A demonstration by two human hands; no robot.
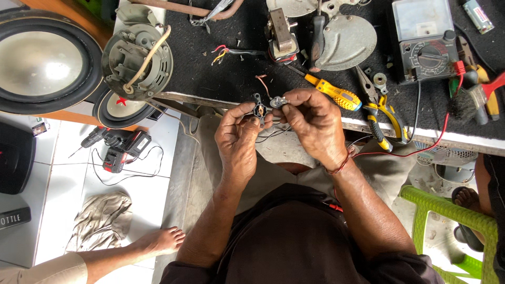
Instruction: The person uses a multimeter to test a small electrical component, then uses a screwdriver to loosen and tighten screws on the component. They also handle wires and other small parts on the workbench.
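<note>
My left hand (239, 138) pinches a small black part with a copper-coloured centre (259, 109) between thumb and fingers, just off the front edge of the workbench (221, 79). My right hand (314, 123) grips a small grey metal piece (278, 101) right beside it; the two parts nearly touch. Thin dark wires (271, 134) hang below both hands. A reddish wire (261, 82) curls up from the parts onto the black bench mat.
On the bench lie a yellow screwdriver (336, 92), yellow-handled pliers (380, 110), a motor housing (138, 59), a grey metal cover (344, 41) and an analogue meter (425, 44). Left: speakers (44, 60), a cordless drill (118, 144), a rag (102, 221), someone's foot (160, 241). Green chair (447, 215) at right.
</note>
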